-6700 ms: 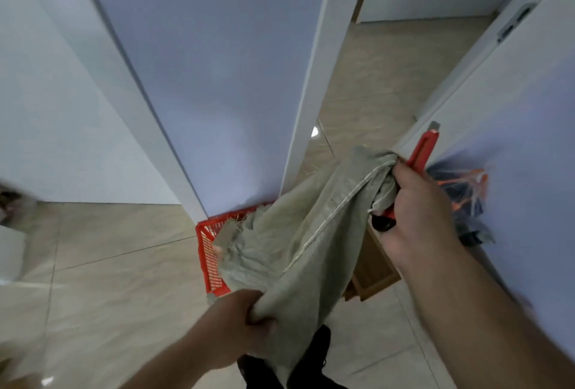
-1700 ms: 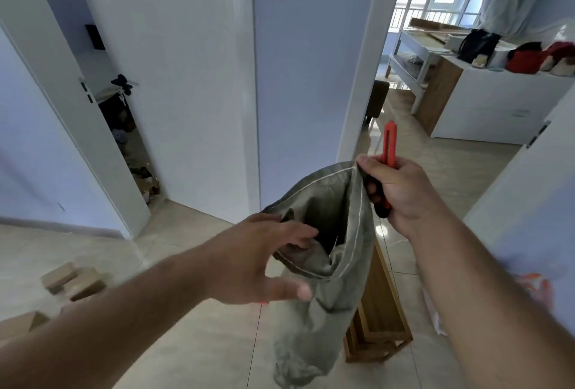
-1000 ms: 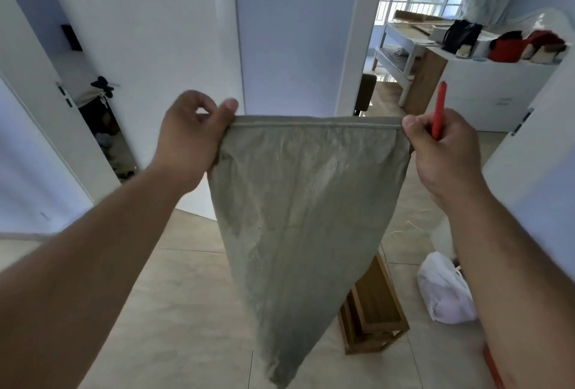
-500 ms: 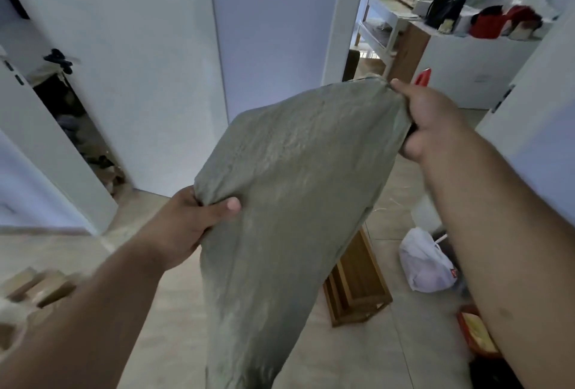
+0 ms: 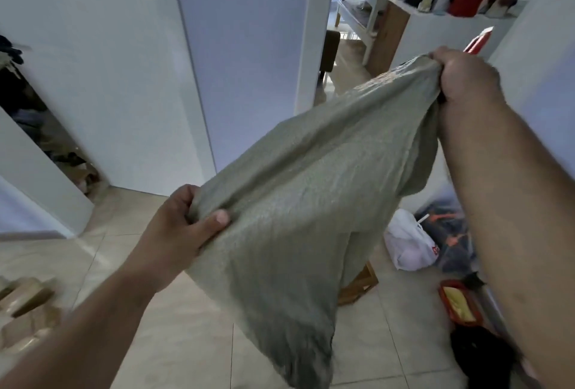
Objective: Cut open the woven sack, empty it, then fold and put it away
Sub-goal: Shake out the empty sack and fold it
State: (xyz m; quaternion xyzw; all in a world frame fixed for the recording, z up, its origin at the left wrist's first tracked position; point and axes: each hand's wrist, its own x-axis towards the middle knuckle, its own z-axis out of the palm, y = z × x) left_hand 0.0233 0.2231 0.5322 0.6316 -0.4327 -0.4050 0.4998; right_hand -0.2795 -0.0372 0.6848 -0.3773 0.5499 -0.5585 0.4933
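Sack point(image 5: 298, 202) over wooden crate point(image 5: 361, 287), beside white bag point(image 5: 409, 245)

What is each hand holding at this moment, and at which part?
Both hands hold the grey-green woven sack: the left hand grips one bunched edge, the right hand another, higher. The right hand also holds a red utility knife, its grip hidden.

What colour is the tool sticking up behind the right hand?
Red: the red utility knife shows above the right hand in the head view.
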